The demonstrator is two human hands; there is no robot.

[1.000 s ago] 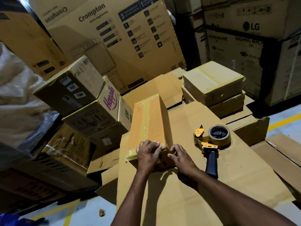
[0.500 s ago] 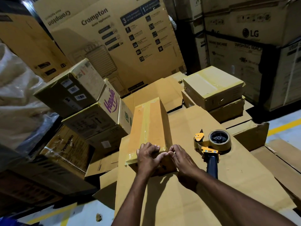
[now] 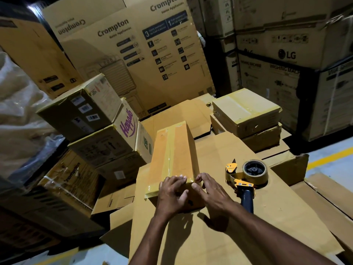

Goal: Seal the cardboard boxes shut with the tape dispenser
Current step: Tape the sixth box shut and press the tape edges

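A long narrow cardboard box [image 3: 173, 150] lies on a big flat cardboard sheet [image 3: 238, 226], a strip of clear tape running down its top and over the near end. My left hand [image 3: 172, 192] lies over that near end, its fingers pressing the tape on the top edge. My right hand [image 3: 210, 192] presses the box's near right corner, thumb on the end face, fingers at the edge. The tape dispenser [image 3: 246, 176], yellow with a dark blue handle and a roll of tape, lies on the sheet just right of my right hand, held by neither hand.
Two taped boxes [image 3: 246, 111] are stacked at the back right. More boxes, one marked Happilo [image 3: 126, 129], pile up on the left. Large Crompton [image 3: 133, 54] and LG cartons [image 3: 286, 54] wall off the back. Floor with a yellow line [image 3: 328, 157] shows right.
Both hands stay at the box's near end; the left hand's fingers have slid along the top edge and the right hand has moved slightly onto the corner. The dispenser has not moved.
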